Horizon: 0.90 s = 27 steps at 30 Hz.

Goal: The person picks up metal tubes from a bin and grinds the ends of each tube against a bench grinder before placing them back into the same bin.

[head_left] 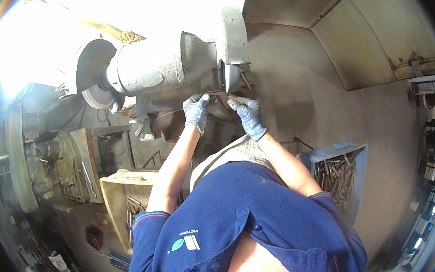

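Straight ahead is a double-ended bench grinder [150, 67], its grey motor housing running across the view. At its right end a grinding wheel [232, 79] shows below a curved guard [233, 33], with a small orange glint beside it. My left hand [196, 113], in a blue-grey knit glove with dark fingertips, pinches a thin metal piece [219, 93] just under this wheel. My right hand [250, 117], gloved alike, pinches close to the piece's other end. Fingers and the tool rest area partly hide the piece. A second wheel [98, 96] sits at the grinder's left end.
Low on the right stands a blue-edged metal bin [358, 185] holding several metal rods [333, 176]. A pale crate [114, 200] with similar metal parts [133, 208] is below my left arm. Further left are a greenish machine [62, 162] and a wrench [89, 179].
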### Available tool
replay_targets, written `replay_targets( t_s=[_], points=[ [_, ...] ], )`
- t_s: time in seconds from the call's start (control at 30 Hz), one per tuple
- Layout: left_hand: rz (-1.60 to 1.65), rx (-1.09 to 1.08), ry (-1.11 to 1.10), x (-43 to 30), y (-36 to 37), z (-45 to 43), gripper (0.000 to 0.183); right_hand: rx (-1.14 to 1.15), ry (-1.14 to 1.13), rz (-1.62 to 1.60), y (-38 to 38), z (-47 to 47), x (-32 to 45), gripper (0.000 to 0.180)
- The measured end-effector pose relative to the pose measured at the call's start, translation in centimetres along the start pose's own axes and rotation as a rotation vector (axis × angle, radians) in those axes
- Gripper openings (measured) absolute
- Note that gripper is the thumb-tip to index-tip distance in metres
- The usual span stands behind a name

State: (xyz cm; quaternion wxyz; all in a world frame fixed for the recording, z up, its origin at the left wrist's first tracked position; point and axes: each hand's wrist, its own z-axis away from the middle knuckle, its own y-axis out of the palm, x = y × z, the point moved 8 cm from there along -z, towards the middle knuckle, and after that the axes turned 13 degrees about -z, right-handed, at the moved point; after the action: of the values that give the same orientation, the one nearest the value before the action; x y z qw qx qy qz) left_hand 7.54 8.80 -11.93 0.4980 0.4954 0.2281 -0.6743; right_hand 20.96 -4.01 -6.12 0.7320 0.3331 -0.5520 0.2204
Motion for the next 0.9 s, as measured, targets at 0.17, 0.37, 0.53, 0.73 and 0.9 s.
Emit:
replay_targets(
  t_s=[0.17, 0.37, 0.53, 0.73, 0.9],
  points=[
    [0.009, 0.026, 0.026, -1.9, -0.5, 1.5, 0.007, 0.057, 0.031, -0.089, 0.7, 0.0, -1.2, 0.031],
    [-0.146, 0.149, 0.167, -5.5, -0.6, 6.5, 0.014, 0.276, -0.55, 0.198, 1.1, 4.9, 5.3, 0.047],
    [-0.247, 0.236, 0.169, -6.7, -0.8, 9.2, 0.02, 0.345, -0.683, 0.395, 1.4, 8.5, 9.0, 0.051],
    [-0.169, 0.287, 0.108, -7.6, -0.2, 10.0, 0.018, 0.38, -0.758, 0.382, 1.7, 9.7, 10.6, 0.05],
    [-0.042, 0.301, 0.072, -7.4, 0.7, 9.3, 0.013, 0.342, -0.751, 0.434, 1.3, 8.9, 10.0, 0.05]
  ],
)
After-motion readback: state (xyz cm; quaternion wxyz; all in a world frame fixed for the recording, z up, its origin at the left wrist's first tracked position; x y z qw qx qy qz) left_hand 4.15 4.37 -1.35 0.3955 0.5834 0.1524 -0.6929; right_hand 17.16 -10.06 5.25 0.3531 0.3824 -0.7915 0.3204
